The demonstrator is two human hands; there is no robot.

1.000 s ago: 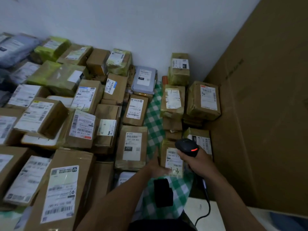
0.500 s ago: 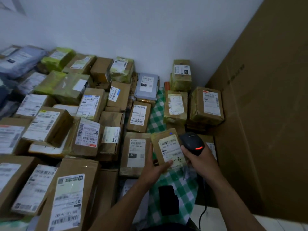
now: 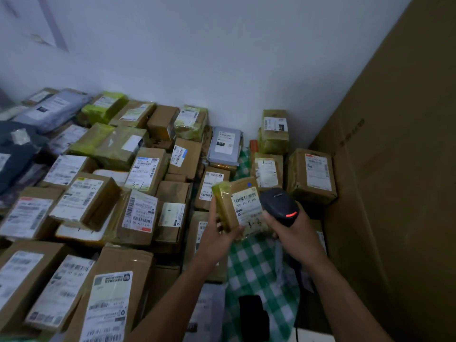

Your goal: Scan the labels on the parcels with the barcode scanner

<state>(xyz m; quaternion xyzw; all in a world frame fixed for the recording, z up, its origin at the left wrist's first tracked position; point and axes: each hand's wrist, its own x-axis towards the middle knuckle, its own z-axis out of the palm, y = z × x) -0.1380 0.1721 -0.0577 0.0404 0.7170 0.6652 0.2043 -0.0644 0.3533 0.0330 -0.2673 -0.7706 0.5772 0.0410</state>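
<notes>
Two hands: left (image 3: 217, 239) grips parcel (image 3: 237, 206), right (image 3: 290, 227) grips scanner (image 3: 278, 202).

The label on the tape-wrapped parcel (image 3: 243, 206) beside the barcode scanner (image 3: 278, 206) reads roughly "503 602 17 815" with a handwritten "3-3", a brown box (image 3: 144, 174) has "3-1" handwritten on its label, and the grey mailer (image 3: 225, 141) shows "231".

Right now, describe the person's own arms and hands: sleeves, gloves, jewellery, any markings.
The left hand and right hand are bare: no gloves, rings or markings show. The left forearm and right forearm are bare too, with no sleeve, watch or band in view down to the frame's bottom edge. Dim light could hide small details.
</notes>
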